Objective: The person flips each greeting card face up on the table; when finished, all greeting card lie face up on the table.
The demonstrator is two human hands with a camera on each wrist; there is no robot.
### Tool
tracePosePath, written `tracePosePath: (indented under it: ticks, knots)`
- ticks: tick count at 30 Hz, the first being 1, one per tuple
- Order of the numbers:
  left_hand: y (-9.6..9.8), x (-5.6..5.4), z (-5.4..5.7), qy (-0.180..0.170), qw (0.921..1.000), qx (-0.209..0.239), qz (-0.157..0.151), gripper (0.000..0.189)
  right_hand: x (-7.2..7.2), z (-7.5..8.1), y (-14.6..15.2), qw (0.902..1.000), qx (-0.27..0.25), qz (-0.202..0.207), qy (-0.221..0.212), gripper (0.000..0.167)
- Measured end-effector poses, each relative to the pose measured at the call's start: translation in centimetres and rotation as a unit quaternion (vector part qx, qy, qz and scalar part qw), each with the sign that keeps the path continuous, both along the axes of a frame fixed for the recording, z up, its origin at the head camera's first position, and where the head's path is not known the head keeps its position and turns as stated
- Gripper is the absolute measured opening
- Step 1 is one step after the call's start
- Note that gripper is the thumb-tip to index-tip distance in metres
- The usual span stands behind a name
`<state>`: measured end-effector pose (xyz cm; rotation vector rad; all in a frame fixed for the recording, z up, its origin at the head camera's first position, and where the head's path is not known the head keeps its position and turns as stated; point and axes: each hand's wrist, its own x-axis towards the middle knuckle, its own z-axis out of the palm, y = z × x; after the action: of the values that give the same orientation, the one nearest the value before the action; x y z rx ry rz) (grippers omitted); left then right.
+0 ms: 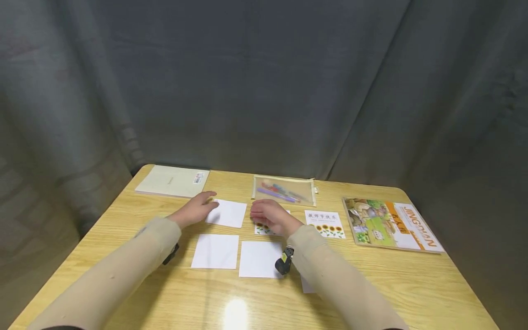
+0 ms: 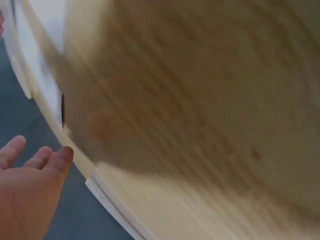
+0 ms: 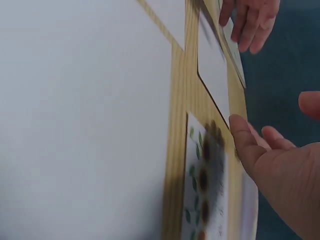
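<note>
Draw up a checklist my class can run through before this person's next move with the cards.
1. Hands free: ok. The left hand and right hand hold nothing.
2. Both sunflower cards fully visible: not ok. The right one is, but the right hand covers part of the middle one.
3. All front-row cards fully visible: not ok. The right sleeve hides most of the third card.
4. Picture book and notebook clear of the cards: ok.
5. Zip pouch fully closed: cannot tell. The zip is too small to read.
</note>
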<state>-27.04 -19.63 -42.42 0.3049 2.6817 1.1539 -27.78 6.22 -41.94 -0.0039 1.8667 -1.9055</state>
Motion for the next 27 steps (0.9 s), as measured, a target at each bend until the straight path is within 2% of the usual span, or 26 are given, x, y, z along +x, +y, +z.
tracePosePath:
  ticks: [5, 9, 13, 16, 18, 20, 23, 25, 27]
  knots:
    - [0.5, 0.1, -0.4, -0.013, 0.9998, 0.013, -0.007, 0.059, 0.1, -0.5, -0.9, 0.999, -0.023, -0.019, -0.034, 0.041]
    - [0.7, 0.1, -0.5, -0.033, 0.9987, 0.037, 0.013, 0.06, 0.1, -0.7, -1.1, 0.9985, -0.025, -0.02, -0.044, 0.031]
    - [0.7, 0.1, -0.6, -0.045, 0.9986, 0.025, 0.011, 0.062, 0.1, -0.7, -1.2, 0.9983, -0.024, -0.014, -0.05, 0.026]
    - [0.6, 0.1, -0.6, -0.034, 0.9994, 0.004, -0.004, 0.064, 0.1, -0.6, -1.2, 0.9985, -0.021, -0.01, -0.05, 0.026]
    - [0.5, 0.0, -0.7, -0.011, 0.9994, -0.023, -0.022, 0.064, 0.1, -0.5, -1.2, 0.9986, -0.017, -0.007, -0.049, 0.027]
    - [0.4, 0.0, -0.8, 0.018, 0.9962, -0.072, -0.047, 0.065, 0.1, -0.5, -1.2, 0.9988, -0.013, -0.006, -0.048, 0.028]
    - [0.1, 0.0, -0.8, 0.052, 0.9836, -0.141, -0.099, 0.07, 0.2, -0.4, -1.2, 0.9988, -0.011, -0.005, -0.048, 0.027]
    - [0.0, 0.1, -0.8, 0.056, 0.9738, -0.173, -0.137, 0.075, 0.2, -0.3, -1.3, 0.9987, -0.012, -0.004, -0.049, 0.027]
    - [0.0, 0.3, -0.7, 0.051, 0.9667, -0.185, -0.169, 0.078, 0.3, -0.3, -1.4, 0.9986, -0.015, -0.005, -0.051, 0.028]
